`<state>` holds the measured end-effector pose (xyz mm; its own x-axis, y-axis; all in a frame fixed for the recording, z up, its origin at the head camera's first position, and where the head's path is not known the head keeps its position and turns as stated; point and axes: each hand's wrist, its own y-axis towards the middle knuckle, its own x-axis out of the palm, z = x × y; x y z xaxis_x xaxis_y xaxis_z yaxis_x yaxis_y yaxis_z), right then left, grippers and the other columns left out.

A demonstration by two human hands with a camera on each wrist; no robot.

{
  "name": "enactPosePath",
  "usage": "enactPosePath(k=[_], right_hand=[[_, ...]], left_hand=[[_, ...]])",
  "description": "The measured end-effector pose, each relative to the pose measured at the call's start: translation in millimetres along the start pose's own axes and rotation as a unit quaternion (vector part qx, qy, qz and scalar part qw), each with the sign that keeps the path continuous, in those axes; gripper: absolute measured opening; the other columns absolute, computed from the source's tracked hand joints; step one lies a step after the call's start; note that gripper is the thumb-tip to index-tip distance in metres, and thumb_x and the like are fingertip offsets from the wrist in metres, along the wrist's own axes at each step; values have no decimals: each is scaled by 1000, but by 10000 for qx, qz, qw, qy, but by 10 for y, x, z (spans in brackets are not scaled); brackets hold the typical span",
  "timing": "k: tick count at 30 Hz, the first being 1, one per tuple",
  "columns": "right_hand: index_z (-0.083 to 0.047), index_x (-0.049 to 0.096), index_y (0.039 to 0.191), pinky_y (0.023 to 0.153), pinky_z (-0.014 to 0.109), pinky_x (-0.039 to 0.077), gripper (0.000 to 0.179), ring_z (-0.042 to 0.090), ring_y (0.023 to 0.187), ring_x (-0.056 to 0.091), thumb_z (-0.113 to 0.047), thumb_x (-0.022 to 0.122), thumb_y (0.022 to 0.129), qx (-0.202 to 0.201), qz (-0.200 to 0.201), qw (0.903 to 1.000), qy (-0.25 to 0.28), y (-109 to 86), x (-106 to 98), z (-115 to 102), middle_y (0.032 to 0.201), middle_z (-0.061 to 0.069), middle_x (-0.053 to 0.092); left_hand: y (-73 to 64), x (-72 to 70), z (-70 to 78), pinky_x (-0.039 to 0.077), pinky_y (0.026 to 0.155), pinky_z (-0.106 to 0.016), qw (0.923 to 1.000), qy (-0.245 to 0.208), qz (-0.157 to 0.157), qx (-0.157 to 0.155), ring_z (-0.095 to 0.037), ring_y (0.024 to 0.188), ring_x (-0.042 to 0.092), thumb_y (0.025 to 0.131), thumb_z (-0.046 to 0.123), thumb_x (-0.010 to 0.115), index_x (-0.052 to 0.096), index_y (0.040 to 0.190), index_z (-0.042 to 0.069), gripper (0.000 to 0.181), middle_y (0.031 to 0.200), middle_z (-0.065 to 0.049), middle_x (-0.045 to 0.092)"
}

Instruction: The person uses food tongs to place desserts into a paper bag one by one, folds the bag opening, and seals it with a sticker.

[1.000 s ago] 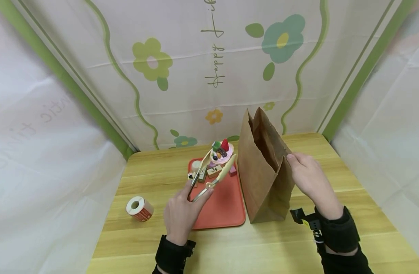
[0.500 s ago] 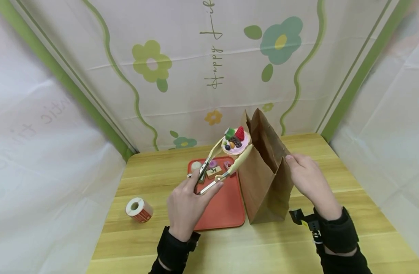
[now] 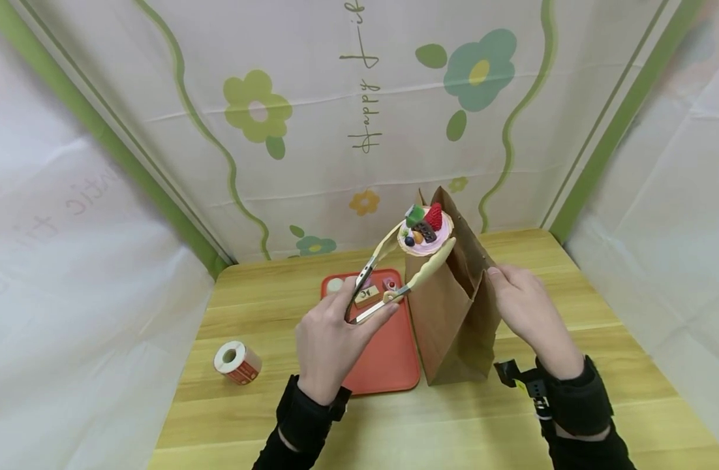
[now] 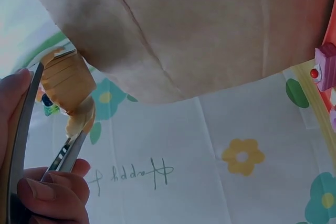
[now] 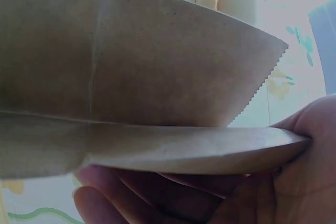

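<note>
My left hand (image 3: pixel 333 339) grips a pair of tongs (image 3: pixel 368 271) with cream-coloured tips. Between those tips sits a fruit tart (image 3: pixel 424 232) with pink cream, a strawberry and other toppings, raised at the mouth of a brown paper bag (image 3: pixel 442 320). From below, the left wrist view shows the tart's ridged shell (image 4: pixel 68 82) between the tips. On the bag's right side, my right hand (image 3: pixel 526 307) pinches the top edge between thumb and fingers. The right wrist view has the bag's folded edge (image 5: pixel 194 148) lying over the fingers. The bag stands upright and open at the top.
A red tray (image 3: pixel 389 365) lies left of the bag, with several small toy-like sweets at its far end, including a cream-coloured block (image 3: pixel 368 296). A roll of labels (image 3: pixel 237 362) stands farther left on the wooden table (image 3: pixel 277 287). Printed cloth walls surround the table.
My left hand has lifted the tart with the tongs from above the tray's far end and carried it up and right to the bag's mouth. The right hand keeps its hold on the bag.
</note>
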<state>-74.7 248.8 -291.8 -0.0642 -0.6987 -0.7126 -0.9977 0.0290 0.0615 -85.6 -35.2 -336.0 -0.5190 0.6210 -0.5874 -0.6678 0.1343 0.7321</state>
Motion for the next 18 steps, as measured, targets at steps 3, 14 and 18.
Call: enactPosePath(k=[3,14,18], right_hand=[[4,60,100,64,41,40,48,28,74,51,-28,26,109,-14,24,10000,-2,6,9,-14,79,14,52],[-2,54,84,61,39,38,45,27,69,49,-27,25,109,-23,147,9997,-193,38,20,-8,70,9,46],[-4,52,81,58,38,36,46,25,65,46,-29,25,109,-11,94,9998,-169,51,22,1,68,8,43]], left_hand=[[25,16,23,17,41,-27,10000,46,-15,65,-5,45,22,78,65,71,68,105,17,55,58,10,30],[159,53,141,16,41,-27,9995,97,-1,317,-6,46,19,79,69,68,70,110,14,63,57,10,27],[202,60,165,16,41,-27,9993,126,-84,344,-8,46,19,77,66,71,68,105,15,58,56,9,25]])
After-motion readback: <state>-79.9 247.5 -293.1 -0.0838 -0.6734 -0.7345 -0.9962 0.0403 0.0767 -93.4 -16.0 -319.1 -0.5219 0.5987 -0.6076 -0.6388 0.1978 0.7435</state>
